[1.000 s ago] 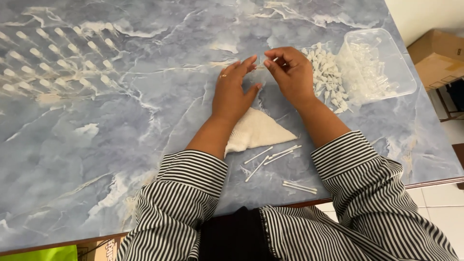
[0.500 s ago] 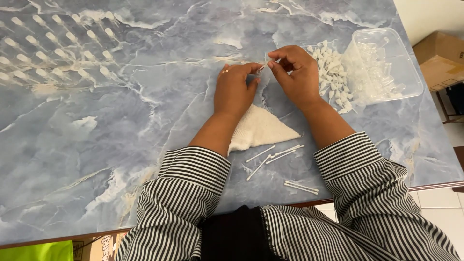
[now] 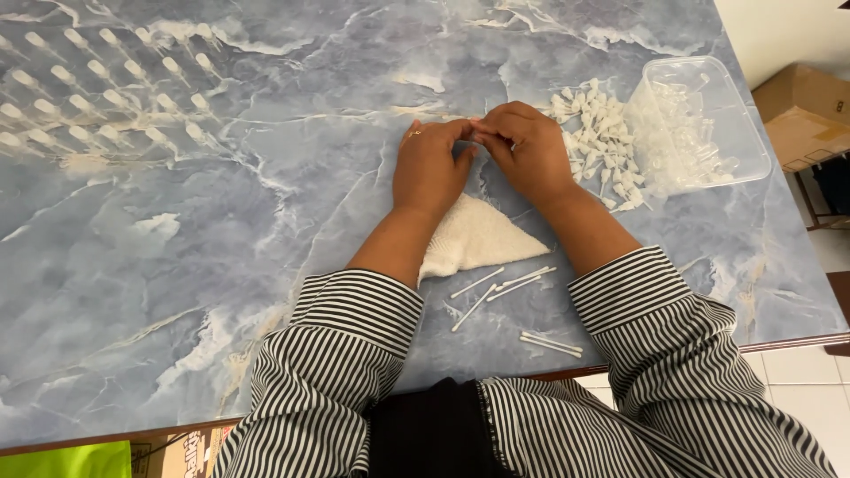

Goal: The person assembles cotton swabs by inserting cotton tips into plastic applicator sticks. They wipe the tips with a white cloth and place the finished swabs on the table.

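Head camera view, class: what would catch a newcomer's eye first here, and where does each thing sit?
First, the two hands meet at the centre of the blue marble table, the left hand and right hand pinching something small between their fingertips. To the right lies a pile of small white pieces beside a tipped clear plastic tub. Below the wrists sit a folded white cloth and loose white sticks.

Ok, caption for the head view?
Both hands pinch a small white piece above a folded cloth on marble table.
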